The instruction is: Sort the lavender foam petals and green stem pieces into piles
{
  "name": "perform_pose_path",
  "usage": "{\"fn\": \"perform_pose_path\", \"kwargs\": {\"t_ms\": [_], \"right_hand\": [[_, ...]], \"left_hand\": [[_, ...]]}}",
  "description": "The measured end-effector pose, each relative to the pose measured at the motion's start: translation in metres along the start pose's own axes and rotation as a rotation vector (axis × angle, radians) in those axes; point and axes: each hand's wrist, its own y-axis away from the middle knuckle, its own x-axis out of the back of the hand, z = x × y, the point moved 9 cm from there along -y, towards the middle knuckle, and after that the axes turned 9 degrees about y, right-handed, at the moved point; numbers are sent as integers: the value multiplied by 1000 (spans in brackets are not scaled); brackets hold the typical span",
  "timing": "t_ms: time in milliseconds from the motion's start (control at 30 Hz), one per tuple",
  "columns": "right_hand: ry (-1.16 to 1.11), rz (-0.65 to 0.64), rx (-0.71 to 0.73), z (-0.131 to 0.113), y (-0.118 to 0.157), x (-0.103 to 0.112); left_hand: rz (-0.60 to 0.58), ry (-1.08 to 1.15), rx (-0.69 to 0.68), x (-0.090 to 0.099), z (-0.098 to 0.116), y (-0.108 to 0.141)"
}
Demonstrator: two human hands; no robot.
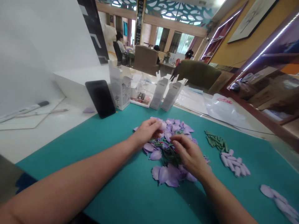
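My left hand (149,130) is closed, thumb and fingers pinched on a lilac petal (163,125) above the pile. Opposite it, my right hand (190,154) hovers low over the pile's right side, fingers loosely curled and slightly apart, with nothing visible between them. Below both hands spreads a heap of lilac artificial petals (166,175), some shaded darker purple. Dark green leaf-like and stem-like pieces (171,156) lie in its middle, partly hidden by my right hand. Small red bits also show among the green.
On the teal mat (112,183), green sticks (216,140), lilac rolled pieces (234,163) and a lilac strand (280,200) lie right. Behind are a black phone-like slab (100,98), open white boxes (171,93) and a tray (141,99). People sit at far tables.
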Motion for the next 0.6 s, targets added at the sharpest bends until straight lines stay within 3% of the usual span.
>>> {"fn": "perform_pose_path", "kwargs": {"t_ms": [133, 233, 400, 600], "right_hand": [[239, -108, 331, -35, 14, -32], [378, -168, 448, -48, 27, -53], [482, -231, 500, -50, 33, -70], [500, -233, 489, -47, 33, -73]], "left_hand": [[126, 216, 75, 15, -1, -3], [137, 282, 109, 14, -2, -1], [145, 256, 111, 11, 1, 3], [188, 264, 105, 14, 2, 5]]}}
